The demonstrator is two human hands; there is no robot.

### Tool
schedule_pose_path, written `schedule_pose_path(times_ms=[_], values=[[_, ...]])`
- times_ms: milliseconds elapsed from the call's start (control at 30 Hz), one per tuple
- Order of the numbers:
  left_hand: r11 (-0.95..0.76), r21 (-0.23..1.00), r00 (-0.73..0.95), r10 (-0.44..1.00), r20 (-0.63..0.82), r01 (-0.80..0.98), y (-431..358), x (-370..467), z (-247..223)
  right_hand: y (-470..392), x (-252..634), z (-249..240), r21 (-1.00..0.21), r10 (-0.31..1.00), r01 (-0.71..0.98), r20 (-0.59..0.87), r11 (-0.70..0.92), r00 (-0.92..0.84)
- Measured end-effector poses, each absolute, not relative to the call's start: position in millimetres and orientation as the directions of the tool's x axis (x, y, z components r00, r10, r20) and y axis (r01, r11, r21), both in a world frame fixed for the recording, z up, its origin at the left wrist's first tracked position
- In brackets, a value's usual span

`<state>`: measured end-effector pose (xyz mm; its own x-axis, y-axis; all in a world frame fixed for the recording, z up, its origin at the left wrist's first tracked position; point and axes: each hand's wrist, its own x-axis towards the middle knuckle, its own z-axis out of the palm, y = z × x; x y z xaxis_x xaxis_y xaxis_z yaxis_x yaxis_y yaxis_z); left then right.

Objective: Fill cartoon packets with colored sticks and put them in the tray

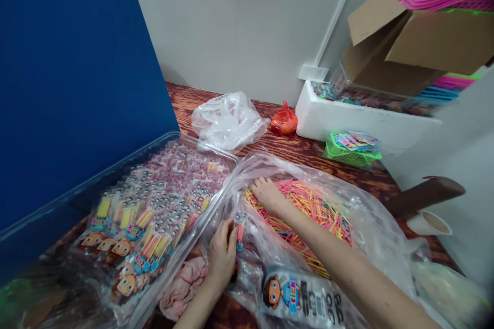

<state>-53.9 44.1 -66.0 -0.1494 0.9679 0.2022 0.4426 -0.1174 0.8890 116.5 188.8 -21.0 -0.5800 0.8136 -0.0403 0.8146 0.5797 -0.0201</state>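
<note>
Flat stack of clear printed plastic pouches [297, 295]: lies at the near edge, a cartoon figure and the word "Stick" facing up.
Crumpled pale-pink cloth [184, 285]: on the table, just beside the left wrist.
Left hand [223, 249]: thumb and fingers pinch a small clear packet of pinkish sticks [240, 236], held roughly upright between the tub and the loose sticks.
Large clear plastic tub [206, 222]: to the left, holding many filled cartoon-printed packets [154, 241] (the nearer ones show yellow and pink sticks, the farther ones blur into a pink mass).
Right hand [267, 194]: palm down, fingers bent at the left edge of a heap of thin pink and yellow sticks [309, 216]; whether it grips any, I cannot tell.
Wide transparent plastic bag [366, 205]: spread around and under that heap.
White paper cup [429, 222]: on the right, below a dark brown object.
Small bright-green plastic basket [353, 157]: bears colourful printed cards, in front of the foam box.
Crumpled clear plastic bag [231, 121]: behind the tub, near a knotted red bag of round orange things [284, 122].
Long white foam box [358, 119]: by the wall, an open brown cardboard carton [432, 43] above it.
</note>
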Motion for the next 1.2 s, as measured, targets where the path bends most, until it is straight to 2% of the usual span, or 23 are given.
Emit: schedule_pose_path(times_ms=[167,333,500,667,800,933,1033,1067,1133,1167,1200], values=[[-0.125,0.881,-0.137,0.968,0.209,0.456,44,-53,-70,190,113,-21,0.090,0.800,0.795,-0.061,0.600,-0.597],[-0.148,0.867,-0.120,0.966,0.230,0.476,44,-53,-71,187,106,-24,0.136,0.796,0.785,-0.064,0.604,-0.601],[-0.151,0.863,-0.111,0.967,0.231,0.481,43,-54,-73,186,110,-25,0.137,0.779,0.767,-0.075,0.627,-0.623],[-0.157,0.862,-0.104,0.967,0.234,0.481,43,-54,-76,186,135,-15,0.070,0.779,0.776,-0.076,0.627,-0.623],[-0.155,0.860,-0.114,0.964,0.238,0.485,45,-54,-78,174,160,1,-0.078,0.812,0.810,-0.008,0.582,-0.584],[-0.150,0.864,-0.118,0.965,0.233,0.481,45,-54,-80,150,180,13,-0.328,0.888,0.831,0.062,0.449,-0.455],[-0.149,0.857,-0.114,0.966,0.233,0.493,43,-54,-79,128,192,14,-0.520,0.934,0.788,0.059,0.331,-0.354],[-0.148,0.851,-0.102,0.968,0.229,0.503,42,-54,-78,120,195,13,-0.651,0.953,0.715,0.042,0.255,-0.301],[-0.144,0.829,-0.088,0.970,0.226,0.540,38,-54,-74,106,202,9,-0.924,0.985,0.382,-0.054,0.014,-0.166],[-0.145,0.810,-0.091,0.967,0.237,0.568,36,-54,-71,100,206,6,-0.981,0.986,0.159,-0.127,-0.109,-0.112],[-0.152,0.784,-0.101,0.959,0.264,0.601,32,-54,-68,94,211,4,-0.979,0.977,-0.042,-0.198,-0.201,-0.078]])
